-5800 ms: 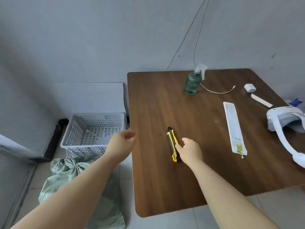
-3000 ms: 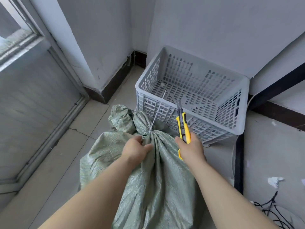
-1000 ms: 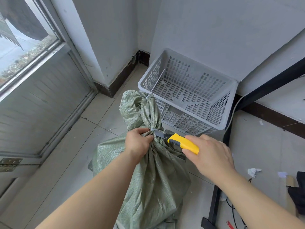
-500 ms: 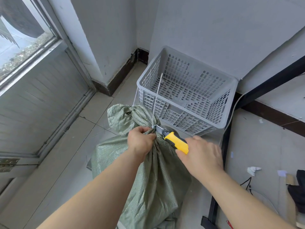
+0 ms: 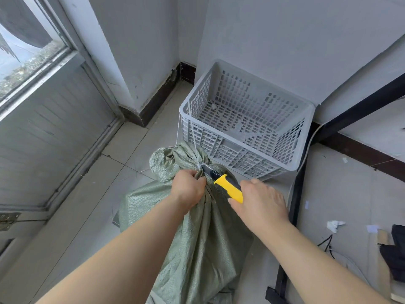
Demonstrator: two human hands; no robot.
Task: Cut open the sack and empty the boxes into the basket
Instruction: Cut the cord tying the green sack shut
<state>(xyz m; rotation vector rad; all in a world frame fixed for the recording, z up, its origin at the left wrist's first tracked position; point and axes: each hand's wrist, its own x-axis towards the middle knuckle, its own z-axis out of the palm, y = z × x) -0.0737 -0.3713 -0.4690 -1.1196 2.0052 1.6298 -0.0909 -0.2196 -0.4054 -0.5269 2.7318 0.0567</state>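
A green woven sack (image 5: pixel 203 233) stands on the floor, its neck tied with a thin white string (image 5: pixel 192 148). My left hand (image 5: pixel 188 189) grips the gathered neck just below the tie. My right hand (image 5: pixel 258 205) holds a yellow and black utility knife (image 5: pixel 226 186), whose blade tip touches the tie at the neck. Behind the sack sits a grey perforated plastic basket (image 5: pixel 247 137) with nothing in it. No boxes show; the sack hides its contents.
A black table leg (image 5: pixel 293 205) runs down just right of the sack, with its foot at the bottom. Walls enclose the corner behind the basket. A window and door frame (image 5: pixel 57 119) fill the left. Paper scraps (image 5: pixel 334 224), cables and a dark object (image 5: pixel 394 253) lie at right.
Over the last second the knife blade has stayed at the tie while the bunched top of the sack has dropped lower. My left hand keeps its grip on the neck.
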